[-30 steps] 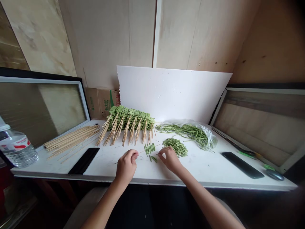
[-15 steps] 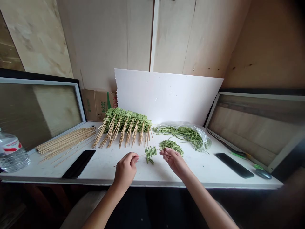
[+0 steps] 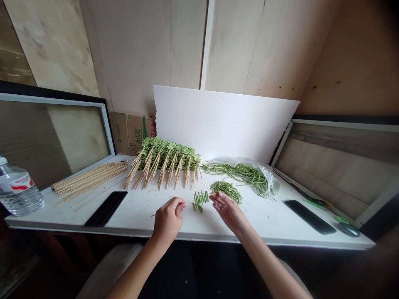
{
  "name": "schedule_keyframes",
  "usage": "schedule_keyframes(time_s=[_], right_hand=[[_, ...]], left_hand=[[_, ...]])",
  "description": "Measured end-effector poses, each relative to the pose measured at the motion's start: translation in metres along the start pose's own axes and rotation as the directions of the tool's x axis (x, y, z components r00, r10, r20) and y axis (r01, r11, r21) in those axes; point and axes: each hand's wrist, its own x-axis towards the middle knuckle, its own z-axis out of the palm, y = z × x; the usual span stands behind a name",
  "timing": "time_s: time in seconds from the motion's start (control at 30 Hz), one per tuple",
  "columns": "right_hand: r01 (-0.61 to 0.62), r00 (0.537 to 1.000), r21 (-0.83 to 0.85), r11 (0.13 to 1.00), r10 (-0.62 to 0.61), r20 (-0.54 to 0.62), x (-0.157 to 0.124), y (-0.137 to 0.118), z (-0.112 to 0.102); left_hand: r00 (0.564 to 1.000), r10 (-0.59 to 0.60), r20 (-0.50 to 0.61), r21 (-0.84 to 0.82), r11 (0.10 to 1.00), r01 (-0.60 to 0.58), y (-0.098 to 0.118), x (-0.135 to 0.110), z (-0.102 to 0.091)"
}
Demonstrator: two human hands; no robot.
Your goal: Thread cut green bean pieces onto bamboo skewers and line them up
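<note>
My left hand [image 3: 169,216] is closed around a bamboo skewer [image 3: 153,215], whose thin end sticks out to the left of the fist. A row of short green bean pieces [image 3: 201,198] is threaded crosswise on the skewer, with a few hanging lower, between the hands. My right hand [image 3: 227,209] pinches at the skewer's right end; whether a bean piece is also between those fingertips is hidden. Just behind the right hand lies a pile of cut bean pieces [image 3: 226,189] on the white table [image 3: 199,228].
Finished bean skewers [image 3: 170,155] are stacked at the back. Loose bamboo skewers [image 3: 90,178], a black phone [image 3: 106,208] and a water bottle [image 3: 20,189] lie left. Long beans in a plastic bag [image 3: 249,174], another dark phone-like slab [image 3: 310,216] and a mouse [image 3: 349,229] are right.
The view has shifted slightly. My right hand's fingers have closed in nearer the threaded bean pieces, at the skewer's right end. My left hand keeps its hold.
</note>
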Motion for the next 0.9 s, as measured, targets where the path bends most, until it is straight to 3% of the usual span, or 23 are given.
schedule_keyframes(time_s=[0.6,0.9], right_hand=[[-0.032,0.999,-0.024,0.999,0.032,-0.004,0.0017,0.0025,-0.0058],[0.046,0.998,-0.111,0.993,-0.05,-0.035,-0.0021,-0.003,0.0023]], left_hand=[[0.999,0.0,0.046,0.001,1.0,0.0,-0.0029,-0.0019,-0.0004],[0.998,0.062,0.016,0.004,0.998,-0.062,-0.0018,-0.0024,-0.0004]])
